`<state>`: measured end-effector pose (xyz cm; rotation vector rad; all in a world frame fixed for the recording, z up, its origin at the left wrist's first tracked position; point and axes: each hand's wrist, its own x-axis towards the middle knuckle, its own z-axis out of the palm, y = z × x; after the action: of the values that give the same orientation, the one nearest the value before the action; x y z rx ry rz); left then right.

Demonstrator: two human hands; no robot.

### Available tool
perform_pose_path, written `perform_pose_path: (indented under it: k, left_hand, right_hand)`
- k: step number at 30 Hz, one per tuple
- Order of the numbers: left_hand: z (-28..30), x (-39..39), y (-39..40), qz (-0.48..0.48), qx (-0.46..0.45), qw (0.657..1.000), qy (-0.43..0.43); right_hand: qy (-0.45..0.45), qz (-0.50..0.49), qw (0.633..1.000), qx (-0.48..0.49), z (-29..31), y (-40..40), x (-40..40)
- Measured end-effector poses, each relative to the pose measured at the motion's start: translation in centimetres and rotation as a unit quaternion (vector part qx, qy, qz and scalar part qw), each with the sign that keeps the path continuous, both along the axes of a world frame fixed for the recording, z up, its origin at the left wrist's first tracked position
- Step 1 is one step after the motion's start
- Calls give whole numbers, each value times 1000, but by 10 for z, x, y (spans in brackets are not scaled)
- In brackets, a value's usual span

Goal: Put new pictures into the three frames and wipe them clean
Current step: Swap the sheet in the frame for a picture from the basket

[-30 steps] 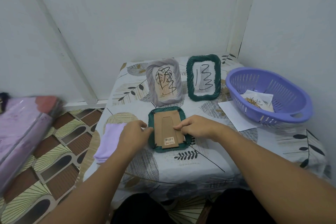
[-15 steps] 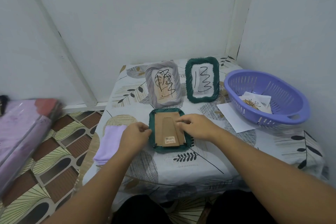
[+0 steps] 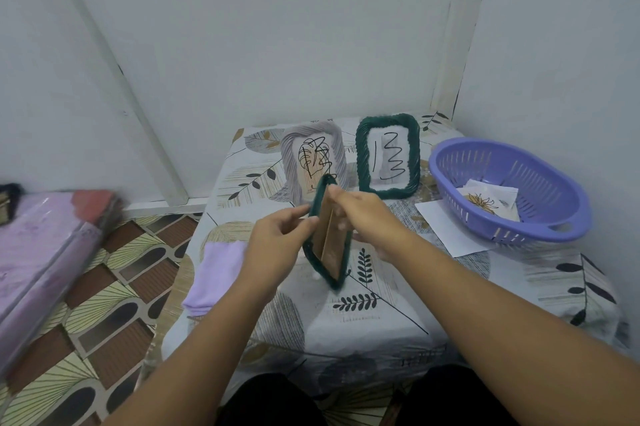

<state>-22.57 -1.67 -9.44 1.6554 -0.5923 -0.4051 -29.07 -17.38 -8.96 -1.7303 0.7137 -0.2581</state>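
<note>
A small green frame with a brown cardboard back is tilted up on its edge above the middle of the table. My right hand grips its top and right side. The fingers of my left hand hold its left rim. Behind it stand a grey frame and a second green frame, each upright with a scribbled picture in it. A folded lilac cloth lies at the table's left edge.
A purple plastic basket with loose pictures in it sits at the right. A white sheet lies beside it. The table has a leaf-patterned cover and stands in a white wall corner. A pink bundle lies on the floor at left.
The small green frame lay flat, back up, on the table. Both hands have now lifted it and tipped it up on edge.
</note>
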Motion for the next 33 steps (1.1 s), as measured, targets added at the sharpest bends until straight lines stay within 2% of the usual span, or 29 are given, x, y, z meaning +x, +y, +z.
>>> perform_pose_path:
  k: [3,7,15,18,21,24,29,33]
  left_hand:
    - [7,-2,0,-4,22,996,-82]
    - [6,-7,1,-4,67,979,-193]
    - [-4,-14,5,-44,112,961,-251]
    - [-12,-7,7,-21,102,967,-234]
    - [-22,11,11,61,109,972,-199]
    - [-30,30,14,104,128,982,-94]
    - [-30,46,11,73,95,987,107]
    - [-34,53,7,36,89,987,130]
  right_hand:
    - [-5,-15,994,105,15,6,2]
    - [-28,-36,988,148,21,11,2]
    - [-64,-95,973,200,6,6,1]
    - [-61,-99,971,207,-5,2,2]
    - [-59,-101,973,201,-14,0,-1]
    - [-57,-94,974,199,-22,-3,-3]
    - [-45,-90,976,192,-33,-7,0]
    - [-57,-82,975,200,-40,-9,4]
